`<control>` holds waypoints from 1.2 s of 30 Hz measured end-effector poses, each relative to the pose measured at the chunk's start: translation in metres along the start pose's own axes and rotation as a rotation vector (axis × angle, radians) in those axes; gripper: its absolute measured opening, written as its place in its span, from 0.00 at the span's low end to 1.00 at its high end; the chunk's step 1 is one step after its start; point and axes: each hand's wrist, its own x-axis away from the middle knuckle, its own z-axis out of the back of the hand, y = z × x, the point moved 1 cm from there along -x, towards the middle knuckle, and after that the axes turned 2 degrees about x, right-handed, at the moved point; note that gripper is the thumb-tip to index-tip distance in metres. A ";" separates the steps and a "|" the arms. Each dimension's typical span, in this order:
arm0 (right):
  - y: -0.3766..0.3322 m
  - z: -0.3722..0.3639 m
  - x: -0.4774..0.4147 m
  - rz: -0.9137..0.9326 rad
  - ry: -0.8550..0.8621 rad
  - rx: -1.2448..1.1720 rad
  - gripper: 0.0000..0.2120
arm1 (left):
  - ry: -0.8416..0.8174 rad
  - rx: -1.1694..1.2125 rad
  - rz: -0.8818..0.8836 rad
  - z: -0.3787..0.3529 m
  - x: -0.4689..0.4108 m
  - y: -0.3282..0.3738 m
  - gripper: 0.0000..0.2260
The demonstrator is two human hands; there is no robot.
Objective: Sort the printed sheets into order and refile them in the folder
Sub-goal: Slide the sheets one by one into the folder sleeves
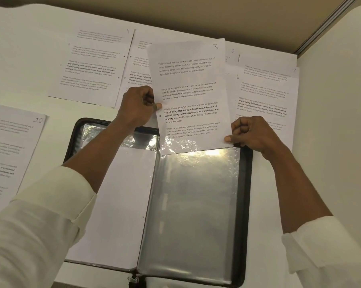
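I hold the sheet marked 3 (192, 84) with both hands above the open folder (247, 183), which lies on the table (30, 59). My left hand (138, 107) pinches its left edge, thumb on the printed side and the other fingers curled behind. My right hand (252, 134) pinches the lower right corner in the same way. The bottom edge of the sheet seems to be just inside the mouth of the clear sleeve (196, 194) on the right side of the folder, because the shiny plastic covers its last lines.

To do this step well, I think both sides must go down at equal speed, so the paper does not turn and catch on the sleeve's seam. The plastic is wrinkled near the mouth, and there a corner could fold. I would push gently and let the grip walk upward along the edges. Sheets 4 (92, 65), 6 (232, 55), 7 (266, 90) and 10 (11, 146) wait around on the table
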 end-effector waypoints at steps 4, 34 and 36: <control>-0.001 0.003 -0.002 0.012 -0.011 -0.023 0.14 | -0.010 -0.020 -0.018 0.001 -0.002 0.001 0.10; -0.002 -0.005 0.000 -0.089 0.042 -0.020 0.15 | -0.099 0.148 0.070 -0.014 0.000 0.004 0.11; 0.002 -0.004 0.004 -0.094 0.015 -0.011 0.13 | -0.097 0.144 0.076 -0.017 0.000 0.006 0.12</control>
